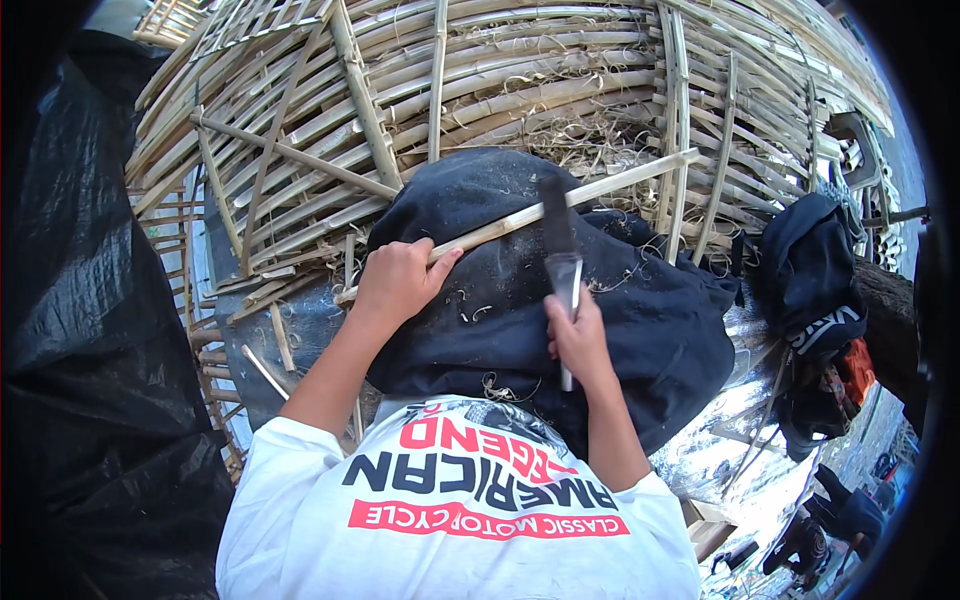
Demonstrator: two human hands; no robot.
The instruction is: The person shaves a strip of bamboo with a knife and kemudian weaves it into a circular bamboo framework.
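Note:
My left hand (396,280) is closed round the near end of a pale bamboo strip (615,183), its thumb laid along the top. The strip slants up to the right across my lap. In my right hand (582,340) is the shiny handle of a knife (557,225). Its dark, broad blade points away from me and crosses the strip near the middle; whether the edge touches it I cannot tell. Dark cloth (640,340) covers my lap, dotted with thin curled shavings (505,388).
Slatted bamboo panels (530,98) spread across the far side, with loose shavings on them. Black plastic sheeting (95,330) hangs at the left. Short bamboo offcuts (283,338) lie by my left forearm. At the right sits a dark bag (812,275) beside a log (890,315).

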